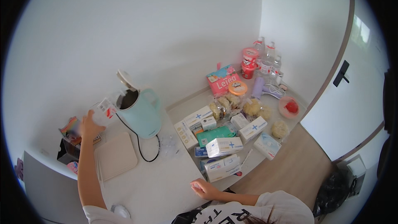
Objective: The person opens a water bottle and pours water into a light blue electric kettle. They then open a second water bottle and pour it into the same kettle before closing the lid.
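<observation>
My left hand is raised over the left part of the white table, closed around a clear plastic bottle with a red and white label. The bottle is tilted, its far end at the mouth of a light-blue electric kettle whose lid stands up. Whether liquid flows cannot be told. My right hand rests near the table's front edge with curled fingers and nothing visible in it. Beside the kettle runs its black cord.
A beige board lies left of the kettle. Tissue packs, bagged food, a purple hair dryer, a pink bowl and bottles crowd the right. Crumpled clear plastic lies at the front left.
</observation>
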A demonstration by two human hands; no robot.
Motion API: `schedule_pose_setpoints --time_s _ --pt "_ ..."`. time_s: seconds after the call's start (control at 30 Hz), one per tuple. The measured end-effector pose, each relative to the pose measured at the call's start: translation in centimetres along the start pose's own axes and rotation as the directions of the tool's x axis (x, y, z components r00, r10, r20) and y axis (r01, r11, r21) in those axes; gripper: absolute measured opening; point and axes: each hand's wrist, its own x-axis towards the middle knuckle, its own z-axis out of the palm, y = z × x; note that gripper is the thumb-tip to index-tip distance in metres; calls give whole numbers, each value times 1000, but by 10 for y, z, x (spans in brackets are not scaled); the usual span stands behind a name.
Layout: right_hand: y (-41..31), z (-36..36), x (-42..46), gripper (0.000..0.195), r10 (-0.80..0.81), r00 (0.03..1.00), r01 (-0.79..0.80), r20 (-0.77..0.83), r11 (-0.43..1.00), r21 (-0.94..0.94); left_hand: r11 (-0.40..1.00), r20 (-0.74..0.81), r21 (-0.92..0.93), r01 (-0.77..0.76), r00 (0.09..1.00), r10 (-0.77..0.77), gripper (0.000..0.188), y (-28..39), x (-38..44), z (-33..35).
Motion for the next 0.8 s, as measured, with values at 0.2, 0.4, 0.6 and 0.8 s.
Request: schedule_pose_setpoints --time_s 0.2,0.4,0.6,0.8 --pt "-6 2 2 30 183 983 -185 29 968 170 789 28 -615 -25 998 54 73 -98 1 80" --pt "-58 -30 39 35 103 974 23 -204 843 538 635 87 -769 -69 974 211 80 7 -159 52" --pt "-150 -68 67 49 -292 947 319 -131 894 313 589 334 -807 45 857 393 81 25 -266 83" --pt "-154 -49 51 50 -299 948 269 106 935 230 509 359 -844 172 884 298 75 38 -310 71"
